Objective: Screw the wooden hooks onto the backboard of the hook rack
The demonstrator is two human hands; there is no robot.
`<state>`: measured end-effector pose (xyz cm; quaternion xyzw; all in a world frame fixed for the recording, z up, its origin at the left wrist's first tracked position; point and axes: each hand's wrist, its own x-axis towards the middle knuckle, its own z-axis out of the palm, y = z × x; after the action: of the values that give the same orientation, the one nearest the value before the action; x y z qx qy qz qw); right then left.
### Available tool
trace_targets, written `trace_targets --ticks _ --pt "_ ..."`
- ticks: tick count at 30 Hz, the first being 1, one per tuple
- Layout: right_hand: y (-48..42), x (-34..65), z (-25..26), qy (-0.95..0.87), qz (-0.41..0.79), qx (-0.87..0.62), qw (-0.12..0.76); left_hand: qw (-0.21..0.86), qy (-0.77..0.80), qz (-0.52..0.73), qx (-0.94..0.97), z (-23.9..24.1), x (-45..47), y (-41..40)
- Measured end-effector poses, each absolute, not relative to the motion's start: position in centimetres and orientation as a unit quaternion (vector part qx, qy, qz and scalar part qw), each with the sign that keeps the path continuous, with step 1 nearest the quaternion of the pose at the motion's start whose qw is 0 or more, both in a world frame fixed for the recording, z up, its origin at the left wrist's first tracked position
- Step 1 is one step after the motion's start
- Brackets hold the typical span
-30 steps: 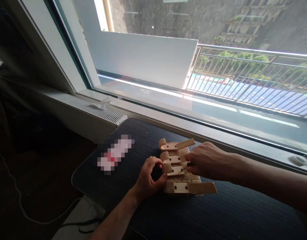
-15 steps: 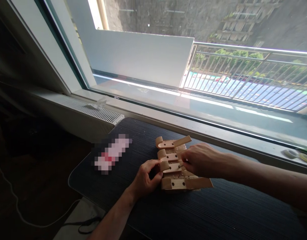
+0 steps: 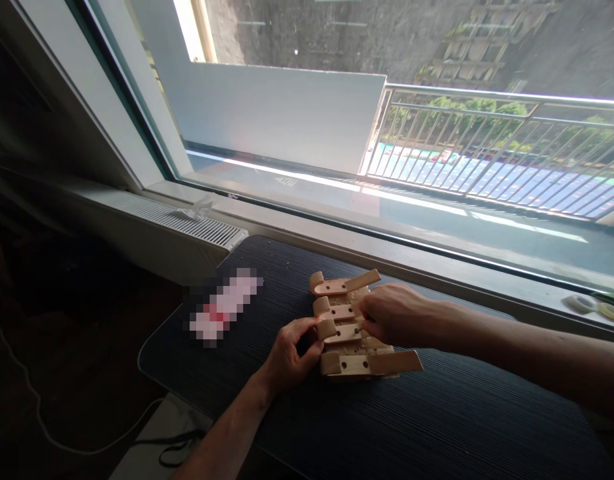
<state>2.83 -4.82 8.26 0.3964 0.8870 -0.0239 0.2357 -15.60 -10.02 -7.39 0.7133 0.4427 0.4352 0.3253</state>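
A small wooden model [image 3: 354, 365] made of several light strips with dark holes lies on the dark ribbed table [image 3: 437, 427]. My left hand [image 3: 289, 355] curls around its left end, thumb and fingers pinching the rounded tip of a middle strip. From the right, my right hand [image 3: 394, 320] has its fingers closed over the model's centre; whatever they pinch is hidden.
A blurred white and red item [image 3: 225, 305] lies on the table's left part. Behind the table run a window sill with a vent grille [image 3: 187, 223] and a big window. Tape rolls [image 3: 594, 305] sit on the sill at far right. A cable [image 3: 47, 427] trails on the floor.
Both hands stay on the wooden model; my right hand has edged slightly left over its centre. The view itself has shifted a little.
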Motion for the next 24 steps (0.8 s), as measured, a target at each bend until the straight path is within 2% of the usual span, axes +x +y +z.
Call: trace_targets --ticks 7,11,18,24 --pt "-5.0 2.7 10.6 0.905 -0.013 0.340 0.257 0.325 0.449 0.446 0.703 -7.6 -15.6 -10.1" --pt "-5.1 3.4 9.4 0.939 -0.041 0.265 0.216 0.320 0.450 0.446 0.704 -7.5 -15.6 -10.1" --pt "-4.3 2.6 8.8 0.889 -0.020 0.408 0.207 0.326 0.443 0.455 0.701 -7.9 -15.6 -10.1" --pt "-4.6 3.5 10.5 0.914 -0.048 0.332 0.228 0.323 0.445 0.446 0.707 -7.7 -15.6 -10.1"
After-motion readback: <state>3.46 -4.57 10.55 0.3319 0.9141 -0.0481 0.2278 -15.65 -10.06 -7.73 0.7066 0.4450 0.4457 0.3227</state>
